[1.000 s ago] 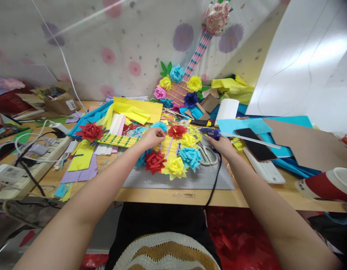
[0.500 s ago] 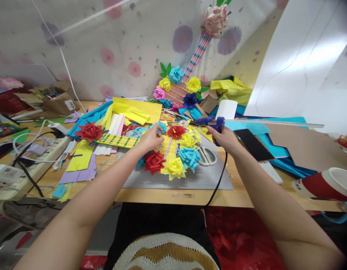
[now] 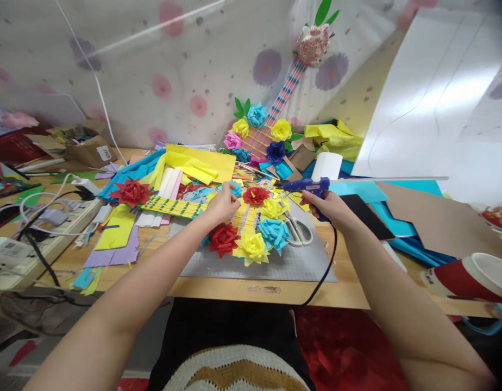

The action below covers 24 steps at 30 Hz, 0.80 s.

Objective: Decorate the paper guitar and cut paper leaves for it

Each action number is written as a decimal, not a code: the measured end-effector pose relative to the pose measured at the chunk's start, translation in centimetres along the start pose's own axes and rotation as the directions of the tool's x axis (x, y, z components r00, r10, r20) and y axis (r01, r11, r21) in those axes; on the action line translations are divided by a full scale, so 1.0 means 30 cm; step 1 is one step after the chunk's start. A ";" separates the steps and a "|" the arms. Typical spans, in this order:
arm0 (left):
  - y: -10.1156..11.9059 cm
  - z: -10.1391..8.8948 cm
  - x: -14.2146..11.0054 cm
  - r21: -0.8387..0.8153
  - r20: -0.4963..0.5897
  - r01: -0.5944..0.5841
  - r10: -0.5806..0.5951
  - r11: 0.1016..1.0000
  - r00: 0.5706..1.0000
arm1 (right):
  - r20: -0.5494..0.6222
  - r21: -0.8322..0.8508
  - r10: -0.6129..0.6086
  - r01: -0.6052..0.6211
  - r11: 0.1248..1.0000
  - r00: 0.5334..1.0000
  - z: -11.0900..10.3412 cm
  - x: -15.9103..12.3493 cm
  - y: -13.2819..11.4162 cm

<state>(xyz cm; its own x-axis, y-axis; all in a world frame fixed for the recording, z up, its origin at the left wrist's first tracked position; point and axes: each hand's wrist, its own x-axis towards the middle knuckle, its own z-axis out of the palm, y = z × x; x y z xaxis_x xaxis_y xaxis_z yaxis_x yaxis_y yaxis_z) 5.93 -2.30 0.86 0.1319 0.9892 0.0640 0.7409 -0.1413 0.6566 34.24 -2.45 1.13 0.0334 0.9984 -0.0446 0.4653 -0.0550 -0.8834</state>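
My right hand is wrapped round the handle of a blue glue gun, nozzle toward the left, a long glue stick out of its back. My left hand has its fingers bent together over the yellow paper guitar, close to a light-blue paper flower; what they pinch, if anything, is hidden. Round the guitar's body sit red, yellow and blue paper flowers. Another red paper flower tops the neck's far end.
Scissors lie on the grey cutting mat beside the guitar. A pink flowered guitar leans at the back. A black phone and a paper cup are at right; a power strip with cables at left.
The glue gun has tilted slightly, with its stick now more level and reaching less far right. My left hand has shifted barely, staying over the guitar. The view has moved a little.
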 end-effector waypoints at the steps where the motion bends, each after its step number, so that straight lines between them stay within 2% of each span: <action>1: 0.003 0.002 -0.001 0.001 0.010 0.003 -0.003 1.000 1.000 | 0.053 -0.016 -0.017 0.018 1.000 0.998 0.007 -0.009 -0.011; 5: 0.008 0.012 0.000 0.007 0.035 0.001 -0.001 1.000 0.999 | 0.156 -0.148 -0.048 0.071 0.986 0.987 0.048 -0.032 -0.071; 10: 0.012 0.012 0.003 0.012 0.051 0.031 -0.031 0.999 0.998 | 0.196 -0.320 -0.091 0.151 0.935 0.976 0.105 -0.027 -0.128; 16: 0.018 0.003 -0.001 0.025 0.048 0.023 -0.024 0.999 0.999 | 0.194 -0.450 -0.136 0.211 0.868 0.972 0.142 -0.006 -0.136; 24: 0.006 0.004 0.002 0.017 0.054 -0.007 0.007 1.000 0.999 | 0.200 -0.517 -0.186 0.265 0.814 0.962 0.144 0.005 -0.139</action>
<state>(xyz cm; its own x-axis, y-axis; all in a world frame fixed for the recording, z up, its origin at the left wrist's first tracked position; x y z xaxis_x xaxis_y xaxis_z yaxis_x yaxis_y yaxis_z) 6.15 -2.27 0.90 0.1719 0.9847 0.0279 0.7507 -0.1493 0.6436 28.47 -2.04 2.81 -0.2311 0.9725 0.0284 0.8451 0.2151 -0.4894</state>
